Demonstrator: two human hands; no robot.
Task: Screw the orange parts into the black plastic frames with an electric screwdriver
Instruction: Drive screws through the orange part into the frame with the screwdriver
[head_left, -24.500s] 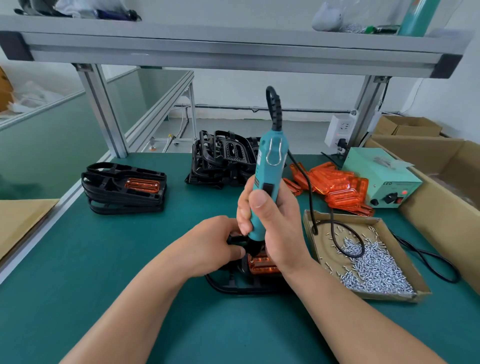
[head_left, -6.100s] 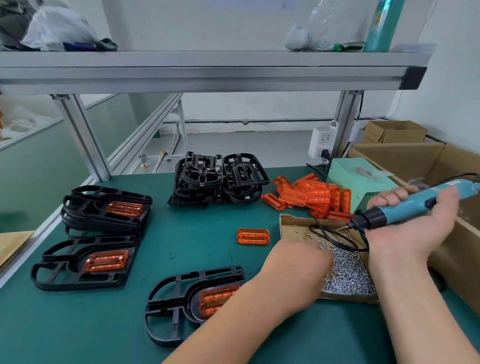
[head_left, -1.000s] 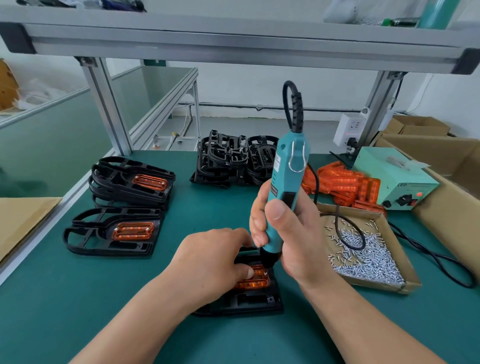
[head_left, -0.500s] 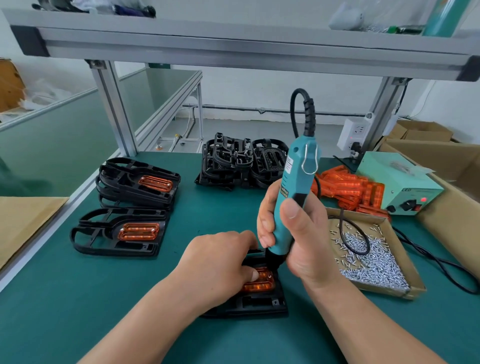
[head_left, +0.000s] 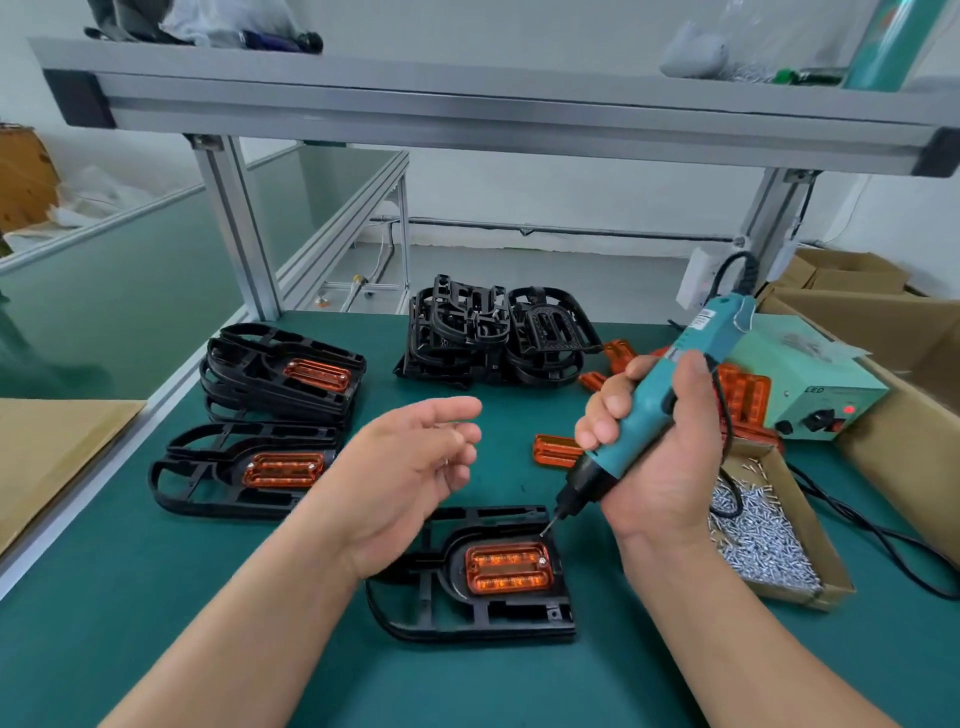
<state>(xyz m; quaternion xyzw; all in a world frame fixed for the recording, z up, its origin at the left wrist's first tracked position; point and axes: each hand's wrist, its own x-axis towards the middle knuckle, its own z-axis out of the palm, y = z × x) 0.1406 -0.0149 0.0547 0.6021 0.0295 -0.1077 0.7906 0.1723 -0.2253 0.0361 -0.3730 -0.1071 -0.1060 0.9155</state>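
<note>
A black plastic frame (head_left: 447, 618) lies on the green mat in front of me with an orange part (head_left: 508, 569) seated in it; a screw head shows at the part's upper right corner. My right hand (head_left: 654, 441) grips the teal electric screwdriver (head_left: 670, 395), tilted, its bit just above the frame's top edge. My left hand (head_left: 410, 467) hovers above the frame's left side, palm up, fingers relaxed, holding nothing. A loose orange part (head_left: 553, 451) lies behind the frame.
Finished frames (head_left: 280, 379) are stacked at the left, one more (head_left: 218, 483) lying in front. Bare black frames (head_left: 493, 332) are piled at the back. Orange parts (head_left: 743, 389), a green power unit (head_left: 810, 379) and a cardboard tray of screws (head_left: 763, 525) sit right. Cardboard boxes (head_left: 909, 395) stand far right.
My left hand has lifted off the frame and opened. The screwdriver has tilted from upright and its bit has come up off the orange part.
</note>
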